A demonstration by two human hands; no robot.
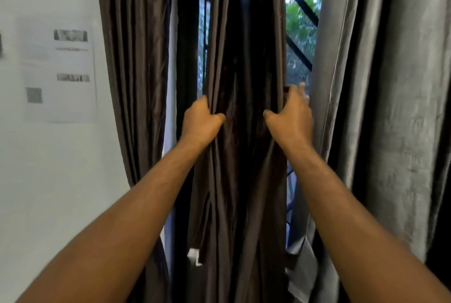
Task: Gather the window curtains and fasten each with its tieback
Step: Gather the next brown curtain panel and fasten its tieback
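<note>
A dark brown curtain [244, 54] hangs in bunched folds in the middle of the window. My left hand [201, 121] is closed on its left edge at about mid height. My right hand [291, 113] wraps around its right edge, thumb in front and fingers reaching behind the cloth. A second brown curtain panel [136, 58] hangs further left against the wall. A grey curtain [380, 107] hangs to the right. No tieback can be made out; a small white tag [194, 254] shows low on the brown cloth.
A white wall [48, 180] with a taped paper sheet [58, 71] is on the left. Window glass with dark diagonal bars [301, 41] and green foliage shows between the brown and grey curtains.
</note>
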